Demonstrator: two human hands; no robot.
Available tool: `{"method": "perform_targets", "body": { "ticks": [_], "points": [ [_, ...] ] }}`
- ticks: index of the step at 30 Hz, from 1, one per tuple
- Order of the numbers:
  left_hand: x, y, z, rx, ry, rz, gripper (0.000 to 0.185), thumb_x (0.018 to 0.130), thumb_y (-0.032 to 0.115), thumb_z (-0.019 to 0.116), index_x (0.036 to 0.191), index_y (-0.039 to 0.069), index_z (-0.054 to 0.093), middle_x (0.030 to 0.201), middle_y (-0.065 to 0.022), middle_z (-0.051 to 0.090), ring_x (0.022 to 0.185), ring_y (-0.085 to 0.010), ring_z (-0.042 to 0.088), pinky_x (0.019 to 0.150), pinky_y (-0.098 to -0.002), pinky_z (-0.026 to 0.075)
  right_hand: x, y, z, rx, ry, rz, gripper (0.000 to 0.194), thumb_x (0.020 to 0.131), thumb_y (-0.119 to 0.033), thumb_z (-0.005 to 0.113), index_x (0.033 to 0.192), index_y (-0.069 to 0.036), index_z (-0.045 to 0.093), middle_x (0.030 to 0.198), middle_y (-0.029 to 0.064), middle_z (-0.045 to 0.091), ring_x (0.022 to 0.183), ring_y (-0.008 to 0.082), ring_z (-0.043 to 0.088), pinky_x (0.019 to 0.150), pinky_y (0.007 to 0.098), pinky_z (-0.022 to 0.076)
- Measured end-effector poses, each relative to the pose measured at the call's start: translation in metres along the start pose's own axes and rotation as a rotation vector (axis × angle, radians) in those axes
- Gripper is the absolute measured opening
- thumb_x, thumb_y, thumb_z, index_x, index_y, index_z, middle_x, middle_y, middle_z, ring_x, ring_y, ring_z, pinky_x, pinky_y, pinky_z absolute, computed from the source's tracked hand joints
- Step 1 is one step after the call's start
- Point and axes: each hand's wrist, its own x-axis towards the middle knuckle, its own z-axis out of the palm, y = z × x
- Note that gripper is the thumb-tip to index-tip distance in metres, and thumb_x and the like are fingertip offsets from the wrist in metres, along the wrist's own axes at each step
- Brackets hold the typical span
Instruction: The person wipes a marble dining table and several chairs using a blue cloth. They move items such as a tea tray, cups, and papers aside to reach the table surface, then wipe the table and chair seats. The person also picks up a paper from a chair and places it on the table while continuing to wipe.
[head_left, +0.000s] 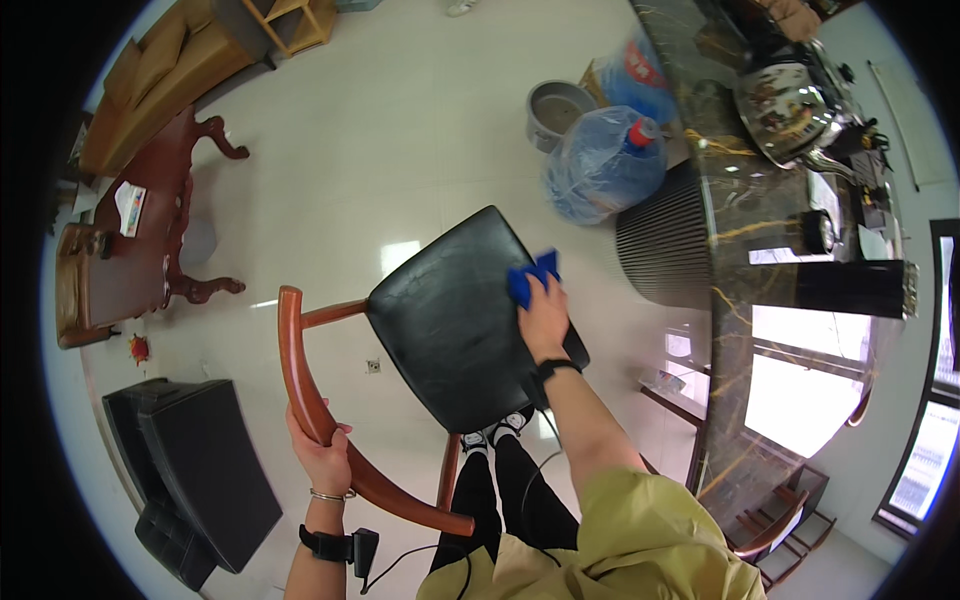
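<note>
A wooden chair with a black padded seat stands right before me on the tiled floor. Around its curved reddish-brown wooden backrest, near the middle, my left hand is closed. My right hand grips a blue cloth at the seat's right edge. The cloth is bunched under the fingers, and part of it sticks out past the edge. Two wooden posts join the backrest to the seat; the chair's legs are mostly hidden beneath it.
Right of the chair are a ribbed bin, a plastic-wrapped water bottle and a grey pot. A dark marble counter runs along the right, bearing a steel kettle. At left are a black armchair and a carved wooden table.
</note>
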Motion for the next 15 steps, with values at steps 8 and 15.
{"method": "perform_targets", "body": {
  "ticks": [8,15],
  "points": [
    [0.018,-0.011,-0.001,0.023,-0.003,0.064,0.082,0.075,-0.019,0.053,0.151,0.004,0.032,0.125,-0.0154,0.054,0.101,-0.0236,0.062,0.071,-0.0327,0.059,-0.237,0.082,-0.069,0.156,-0.25,0.618,0.058,0.077,-0.017,0.074,0.134,-0.018,0.06,0.137,0.0197,0.055,0.12,0.0408,0.058,0.1,0.0468,0.0514],
    [0.04,0.015,0.03,0.069,-0.13,0.091,0.083,0.07,-0.016,0.059,0.147,0.006,0.036,0.112,-0.0111,0.061,0.092,-0.024,0.065,0.072,-0.0342,0.058,-0.322,0.094,-0.153,0.463,-0.556,0.532,0.056,0.075,-0.022,0.072,0.129,-0.007,0.066,0.118,0.0234,0.068,0.11,0.0377,0.066,0.097,0.0425,0.0527]
  ]
}}
